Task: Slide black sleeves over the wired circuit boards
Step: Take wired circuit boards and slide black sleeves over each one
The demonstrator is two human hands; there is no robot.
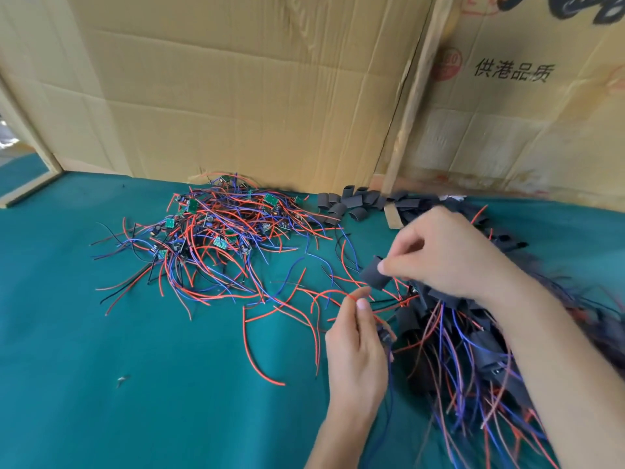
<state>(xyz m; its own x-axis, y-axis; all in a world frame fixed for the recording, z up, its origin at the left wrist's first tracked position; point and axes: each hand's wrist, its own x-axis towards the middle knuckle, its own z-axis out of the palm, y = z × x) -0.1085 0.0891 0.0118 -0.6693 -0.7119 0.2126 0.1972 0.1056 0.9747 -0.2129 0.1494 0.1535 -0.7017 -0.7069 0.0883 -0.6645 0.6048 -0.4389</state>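
My right hand pinches a short black sleeve between thumb and fingertips, just above my left hand. My left hand pinches a wired circuit board by its red wires; the board is mostly hidden behind the fingers, and blue wires hang down from it. A tangled pile of bare green boards with red, blue and black wires lies on the green cloth at centre left. Loose black sleeves lie by the cardboard wall. Sleeved boards with trailing wires are heaped under my right forearm.
Green cloth covers the table. Cardboard walls stand along the back, with a wooden post leaning between them. A small scrap lies on the cloth at front left. Stray wires spread between the two heaps.
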